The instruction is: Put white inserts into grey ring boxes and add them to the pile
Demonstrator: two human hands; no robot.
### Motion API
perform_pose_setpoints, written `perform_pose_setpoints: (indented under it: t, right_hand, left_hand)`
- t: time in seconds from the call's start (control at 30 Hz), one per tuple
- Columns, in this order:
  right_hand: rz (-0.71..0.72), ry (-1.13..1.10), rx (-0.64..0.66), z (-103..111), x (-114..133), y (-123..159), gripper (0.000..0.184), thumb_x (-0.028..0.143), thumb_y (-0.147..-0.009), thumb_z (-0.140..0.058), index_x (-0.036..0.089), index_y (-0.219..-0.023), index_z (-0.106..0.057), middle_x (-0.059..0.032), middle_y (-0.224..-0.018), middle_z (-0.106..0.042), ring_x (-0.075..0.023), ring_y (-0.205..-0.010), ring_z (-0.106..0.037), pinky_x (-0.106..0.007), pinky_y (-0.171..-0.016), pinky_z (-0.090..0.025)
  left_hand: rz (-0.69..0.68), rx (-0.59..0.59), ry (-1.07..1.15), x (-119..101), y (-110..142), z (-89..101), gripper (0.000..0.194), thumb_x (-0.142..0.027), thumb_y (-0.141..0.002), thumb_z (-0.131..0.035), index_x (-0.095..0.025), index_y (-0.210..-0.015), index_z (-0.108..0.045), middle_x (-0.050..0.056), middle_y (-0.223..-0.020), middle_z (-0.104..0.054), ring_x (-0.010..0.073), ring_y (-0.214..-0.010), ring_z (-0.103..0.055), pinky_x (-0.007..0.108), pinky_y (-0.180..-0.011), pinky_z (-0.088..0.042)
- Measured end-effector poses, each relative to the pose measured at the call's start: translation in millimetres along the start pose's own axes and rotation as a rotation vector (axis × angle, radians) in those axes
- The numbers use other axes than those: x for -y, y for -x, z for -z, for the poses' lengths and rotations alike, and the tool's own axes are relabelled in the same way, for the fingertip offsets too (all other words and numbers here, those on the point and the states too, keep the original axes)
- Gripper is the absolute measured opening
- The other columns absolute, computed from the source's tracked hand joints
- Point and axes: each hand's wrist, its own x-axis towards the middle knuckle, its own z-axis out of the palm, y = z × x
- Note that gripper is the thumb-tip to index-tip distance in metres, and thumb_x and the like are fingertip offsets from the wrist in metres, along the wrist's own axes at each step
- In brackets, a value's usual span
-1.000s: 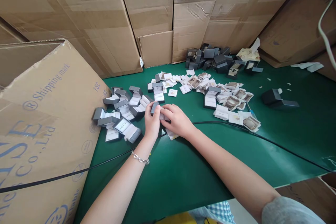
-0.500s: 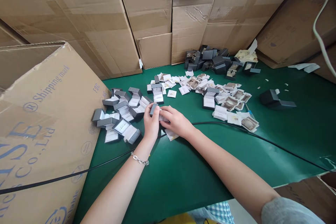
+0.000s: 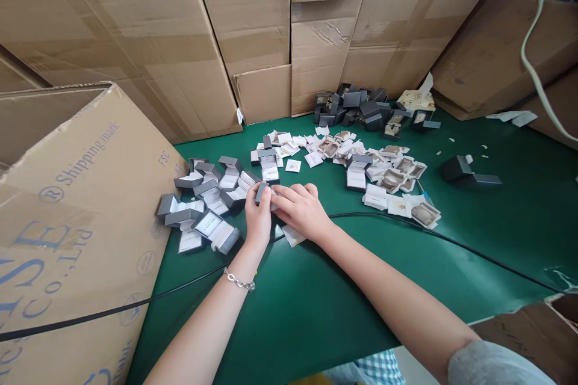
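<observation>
A small grey jewellery box [image 3: 261,193] is in my left hand [image 3: 258,216], its fingers wrapped round it. Against the box's right side works my right hand [image 3: 300,210], fingers bent over it and hiding most of the inside. Under the right hand lies a pale paper insert [image 3: 292,236]. Several opened grey jewellery boxes [image 3: 215,230] with white linings sit left of my hands. Just beyond them stands another opened box [image 3: 268,165]. White and beige inserts [image 3: 347,147] are heaped past my right hand.
Dark closed and open boxes [image 3: 361,108] are piled at the back. An open dark box [image 3: 469,173] lies at the right. A black cable [image 3: 442,234] crosses the green table [image 3: 406,277]. Large cartons [image 3: 90,192] wall the left and back.
My right hand's fingers have curled further over the box. The left hand keeps its hold. The whole view has shifted slightly.
</observation>
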Motion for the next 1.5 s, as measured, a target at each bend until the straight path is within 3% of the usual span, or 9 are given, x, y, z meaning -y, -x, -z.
perform_pose_setpoints:
  t: [0.13, 0.27, 0.37, 0.53, 0.6, 0.8, 1.07, 1.33, 1.5]
  right_hand:
    - [-0.011, -0.010, -0.011, 2, 1, 0, 0.020, 0.024, -0.100, -0.051, 0.026, -0.118, -0.058, -0.0022, -0.128, -0.055, -0.0229, -0.100, -0.051, -0.044, -0.091, -0.028]
    - [-0.015, -0.063, -0.029, 3, 3, 0, 0.017, 0.023, -0.099, -0.055, 0.028, -0.115, -0.059, -0.0009, -0.126, -0.057, -0.0236, -0.107, -0.051, -0.055, -0.105, -0.012]
    - [0.009, -0.090, 0.007, 4, 2, -1, 0.021, 0.019, -0.096, -0.058, 0.027, -0.116, -0.059, -0.0024, -0.126, -0.057, -0.0230, -0.106, -0.053, -0.056, -0.107, -0.013]
    - [0.074, -0.109, 0.050, 1, -1, -3, 0.024, 0.019, -0.095, -0.060, 0.021, -0.118, -0.059, -0.0080, -0.126, -0.055, -0.0220, -0.099, -0.055, -0.040, -0.093, -0.041]
    - [0.099, -0.121, 0.048, -1, -3, -3, 0.023, 0.018, -0.094, -0.060, 0.018, -0.117, -0.059, -0.0096, -0.125, -0.055, -0.0214, -0.097, -0.054, -0.034, -0.085, -0.045]
    - [0.089, -0.141, 0.073, 1, -3, -4, 0.023, 0.018, -0.090, -0.064, 0.015, -0.112, -0.058, -0.0105, -0.118, -0.055, -0.0223, -0.093, -0.052, -0.033, -0.081, -0.045]
    - [0.020, -0.126, 0.111, 3, 2, -5, 0.008, 0.017, -0.082, -0.061, 0.016, -0.090, -0.059, -0.0060, -0.090, -0.054, -0.0206, -0.077, -0.046, -0.031, -0.070, -0.040]
    - [-0.010, -0.045, 0.183, 0, 4, -6, 0.015, 0.030, -0.090, -0.059, 0.016, -0.095, -0.061, -0.0056, -0.089, -0.050, -0.0200, -0.075, -0.046, -0.030, -0.067, -0.039]
    - [-0.047, -0.045, 0.233, -2, 6, -8, 0.016, 0.029, -0.091, -0.058, 0.015, -0.099, -0.062, -0.0069, -0.090, -0.053, -0.0209, -0.075, -0.048, -0.030, -0.065, -0.041]
  left_hand:
    - [0.010, -0.009, 0.023, 1, -1, 0.6, 0.044, -0.057, -0.082, -0.057, -0.019, -0.105, -0.055, 0.008, -0.103, -0.061, 0.0208, -0.094, -0.058, 0.030, -0.079, -0.048]
    - [-0.022, -0.034, 0.023, 2, -2, 1.0, 0.043, -0.056, -0.086, -0.051, -0.017, -0.103, -0.057, 0.008, -0.103, -0.060, 0.0214, -0.097, -0.058, 0.032, -0.084, -0.047]
    - [-0.036, -0.055, 0.001, 3, -3, 1.3, 0.041, -0.055, -0.087, -0.049, -0.017, -0.102, -0.058, 0.009, -0.102, -0.060, 0.0223, -0.100, -0.058, 0.032, -0.086, -0.047]
    - [-0.033, -0.047, 0.004, 4, -3, 1.7, 0.041, -0.055, -0.087, -0.050, -0.018, -0.103, -0.057, 0.009, -0.104, -0.060, 0.0234, -0.102, -0.057, 0.033, -0.085, -0.048]
    - [-0.024, -0.044, 0.011, 4, -3, 1.5, 0.041, -0.054, -0.086, -0.052, -0.018, -0.103, -0.057, 0.008, -0.104, -0.060, 0.0233, -0.102, -0.057, 0.033, -0.087, -0.047]
    - [-0.037, -0.030, -0.013, 2, -1, 1.0, 0.037, -0.051, -0.085, -0.053, -0.018, -0.100, -0.059, 0.007, -0.102, -0.061, 0.0209, -0.096, -0.057, 0.032, -0.085, -0.045]
    - [-0.085, -0.056, -0.075, -5, 6, -1.8, 0.035, -0.047, -0.078, -0.061, -0.018, -0.097, -0.061, 0.007, -0.099, -0.064, 0.0222, -0.094, -0.059, 0.033, -0.084, -0.047]
    - [-0.066, -0.043, -0.053, -5, 5, -3.0, 0.037, -0.050, -0.076, -0.064, -0.018, -0.095, -0.061, 0.007, -0.097, -0.064, 0.0217, -0.092, -0.060, 0.033, -0.083, -0.048]
    - [-0.039, -0.016, -0.025, -7, 7, -4.6, 0.040, -0.050, -0.071, -0.069, -0.017, -0.093, -0.060, 0.007, -0.093, -0.063, 0.0210, -0.085, -0.060, 0.032, -0.075, -0.050]
